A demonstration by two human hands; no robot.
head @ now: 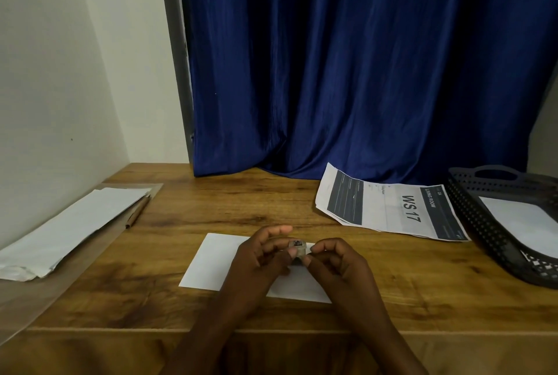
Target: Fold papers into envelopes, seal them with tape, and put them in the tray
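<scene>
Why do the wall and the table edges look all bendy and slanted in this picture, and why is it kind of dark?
Head view: the wide-angle lens bends straight lines near the edges, so the wall leans and the table spreads out; the light is dim, the blue curtain has deep shadowy folds; the small tape roll between the left hand and right hand looks blurry.
</scene>
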